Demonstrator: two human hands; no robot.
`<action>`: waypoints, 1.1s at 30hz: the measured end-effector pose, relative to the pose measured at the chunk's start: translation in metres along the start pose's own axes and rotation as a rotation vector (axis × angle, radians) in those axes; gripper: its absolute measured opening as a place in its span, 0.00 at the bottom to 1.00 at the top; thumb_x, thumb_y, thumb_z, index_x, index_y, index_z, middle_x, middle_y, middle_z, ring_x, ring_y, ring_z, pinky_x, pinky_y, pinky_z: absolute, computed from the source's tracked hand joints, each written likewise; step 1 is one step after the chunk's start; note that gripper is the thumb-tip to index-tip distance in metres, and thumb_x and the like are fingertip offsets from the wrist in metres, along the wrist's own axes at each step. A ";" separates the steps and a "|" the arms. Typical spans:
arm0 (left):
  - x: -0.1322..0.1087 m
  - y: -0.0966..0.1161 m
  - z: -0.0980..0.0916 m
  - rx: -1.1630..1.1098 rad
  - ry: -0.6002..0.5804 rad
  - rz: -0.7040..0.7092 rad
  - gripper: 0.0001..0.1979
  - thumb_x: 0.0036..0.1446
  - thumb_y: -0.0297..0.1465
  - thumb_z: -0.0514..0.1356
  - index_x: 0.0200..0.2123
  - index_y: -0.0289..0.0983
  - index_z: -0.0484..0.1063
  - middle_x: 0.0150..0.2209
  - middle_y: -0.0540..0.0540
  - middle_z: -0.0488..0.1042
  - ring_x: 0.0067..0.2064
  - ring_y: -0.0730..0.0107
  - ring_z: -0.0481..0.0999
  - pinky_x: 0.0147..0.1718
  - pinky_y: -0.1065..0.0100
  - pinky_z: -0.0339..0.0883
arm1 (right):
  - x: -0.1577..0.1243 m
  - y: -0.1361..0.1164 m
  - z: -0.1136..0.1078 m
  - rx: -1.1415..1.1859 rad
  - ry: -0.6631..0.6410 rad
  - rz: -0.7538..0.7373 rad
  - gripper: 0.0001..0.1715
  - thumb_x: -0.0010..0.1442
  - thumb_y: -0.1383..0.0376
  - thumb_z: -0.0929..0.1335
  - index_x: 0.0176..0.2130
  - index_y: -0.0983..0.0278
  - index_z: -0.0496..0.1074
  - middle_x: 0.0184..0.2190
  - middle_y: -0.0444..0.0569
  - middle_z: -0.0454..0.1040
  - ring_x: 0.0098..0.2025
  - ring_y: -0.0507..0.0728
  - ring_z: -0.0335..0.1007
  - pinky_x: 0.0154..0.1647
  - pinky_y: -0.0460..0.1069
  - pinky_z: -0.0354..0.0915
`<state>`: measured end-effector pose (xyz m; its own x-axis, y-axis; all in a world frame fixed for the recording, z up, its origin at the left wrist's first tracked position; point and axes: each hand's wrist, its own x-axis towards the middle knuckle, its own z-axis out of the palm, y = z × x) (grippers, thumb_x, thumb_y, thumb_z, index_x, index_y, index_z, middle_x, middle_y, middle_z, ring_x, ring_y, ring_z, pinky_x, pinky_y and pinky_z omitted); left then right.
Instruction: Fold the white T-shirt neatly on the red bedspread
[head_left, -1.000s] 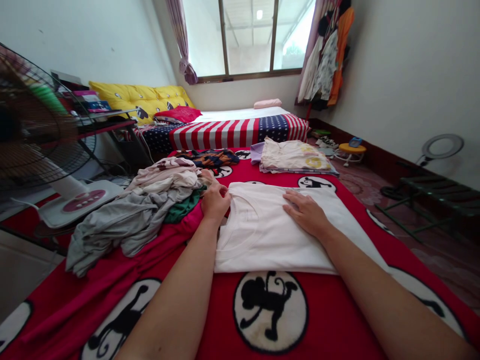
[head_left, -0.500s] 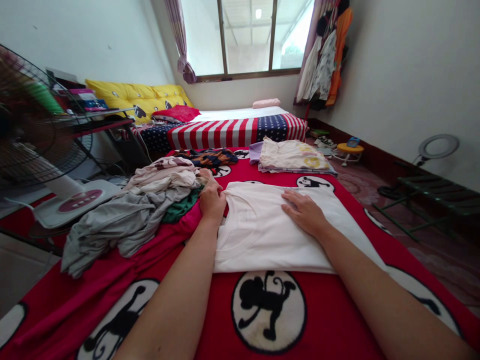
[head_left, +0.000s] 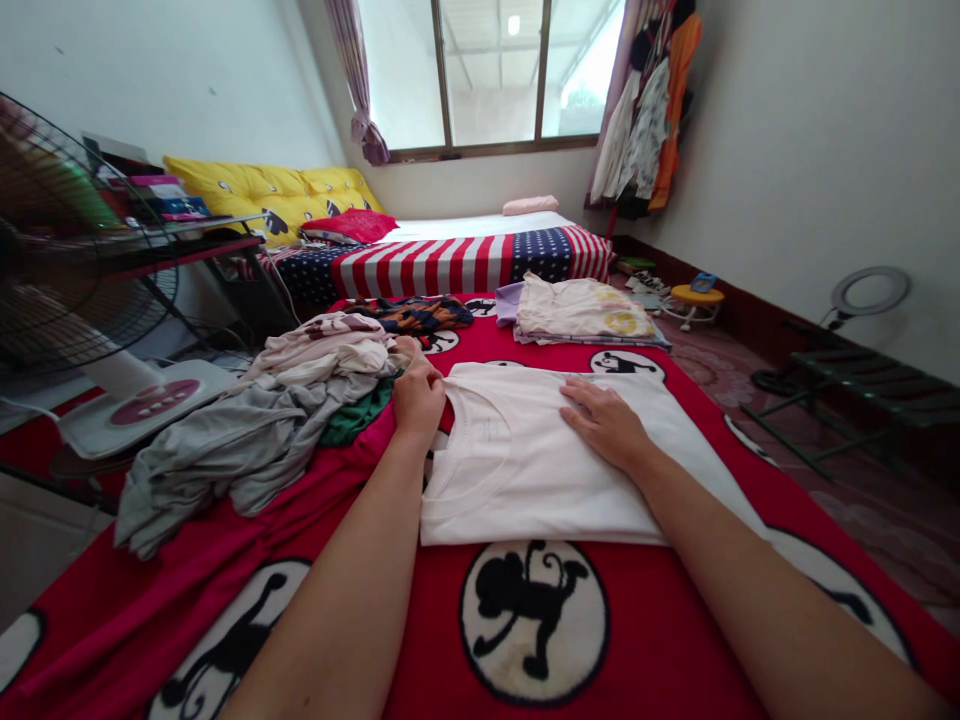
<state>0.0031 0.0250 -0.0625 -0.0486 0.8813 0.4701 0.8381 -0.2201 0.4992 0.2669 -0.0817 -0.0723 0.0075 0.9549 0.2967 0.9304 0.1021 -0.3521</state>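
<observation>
We hold a white T-shirt (head_left: 525, 470) flat
Left hand (head_left: 418, 397) pinches its edge, right hand (head_left: 607, 425) lies open on it; clothes pile (head_left: 247, 440) just left, on a red blanket (head_left: 660, 630)

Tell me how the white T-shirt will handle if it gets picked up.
The white T-shirt looks thin and floppy, so it would probably sag from the left hand, and it seems light. Its folded layers would likely slide apart.

The bare, slender left forearm (head_left: 337, 600) and right forearm (head_left: 780, 610) taper into a bare left hand (head_left: 417, 395) and right hand (head_left: 606, 425) with long, slim fingers (head_left: 581, 405).
</observation>
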 end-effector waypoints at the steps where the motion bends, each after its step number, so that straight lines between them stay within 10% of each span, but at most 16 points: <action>1: 0.001 0.001 0.000 -0.001 -0.010 -0.010 0.10 0.51 0.26 0.57 0.32 0.38 0.79 0.32 0.44 0.80 0.38 0.62 0.78 0.43 0.69 0.67 | 0.000 0.000 0.000 0.000 -0.002 0.000 0.23 0.63 0.58 0.60 0.55 0.61 0.68 0.62 0.53 0.62 0.64 0.61 0.55 0.64 0.66 0.48; 8: 0.002 0.002 0.003 -0.082 -0.025 -0.074 0.14 0.56 0.40 0.58 0.33 0.38 0.79 0.31 0.43 0.79 0.36 0.60 0.78 0.38 0.67 0.68 | 0.000 0.000 0.000 -0.008 0.000 0.003 0.23 0.63 0.58 0.61 0.55 0.60 0.68 0.62 0.52 0.63 0.64 0.61 0.55 0.64 0.65 0.48; 16: 0.000 0.001 0.009 -0.365 0.115 -0.092 0.06 0.50 0.30 0.62 0.32 0.35 0.77 0.27 0.48 0.78 0.30 0.68 0.78 0.35 0.71 0.69 | 0.000 -0.001 0.000 -0.010 -0.005 0.005 0.24 0.63 0.58 0.61 0.56 0.61 0.67 0.62 0.52 0.62 0.64 0.61 0.55 0.64 0.65 0.48; 22: 0.000 0.013 -0.004 -0.088 0.098 0.135 0.08 0.52 0.26 0.59 0.33 0.37 0.78 0.36 0.44 0.78 0.42 0.61 0.77 0.45 0.66 0.67 | 0.000 -0.002 -0.001 -0.012 -0.007 0.006 0.23 0.63 0.58 0.61 0.56 0.62 0.67 0.62 0.53 0.62 0.65 0.60 0.54 0.64 0.65 0.47; 30: -0.027 0.072 -0.010 0.012 -0.721 0.404 0.26 0.61 0.43 0.51 0.59 0.36 0.65 0.61 0.38 0.63 0.63 0.56 0.61 0.60 0.58 0.55 | 0.000 -0.006 0.000 -0.036 -0.020 0.007 0.24 0.64 0.58 0.60 0.56 0.62 0.67 0.63 0.52 0.61 0.65 0.60 0.53 0.64 0.65 0.47; 33: -0.041 0.076 -0.004 0.174 -0.765 0.437 0.33 0.61 0.50 0.47 0.64 0.41 0.55 0.68 0.38 0.47 0.68 0.50 0.45 0.62 0.44 0.40 | 0.001 -0.005 -0.002 -0.066 -0.057 0.020 0.26 0.64 0.57 0.59 0.58 0.60 0.65 0.64 0.50 0.59 0.66 0.59 0.51 0.65 0.64 0.47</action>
<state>0.0671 -0.0295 -0.0410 0.6173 0.7850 -0.0518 0.7703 -0.5897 0.2427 0.2634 -0.0822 -0.0686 0.0074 0.9712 0.2380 0.9524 0.0658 -0.2978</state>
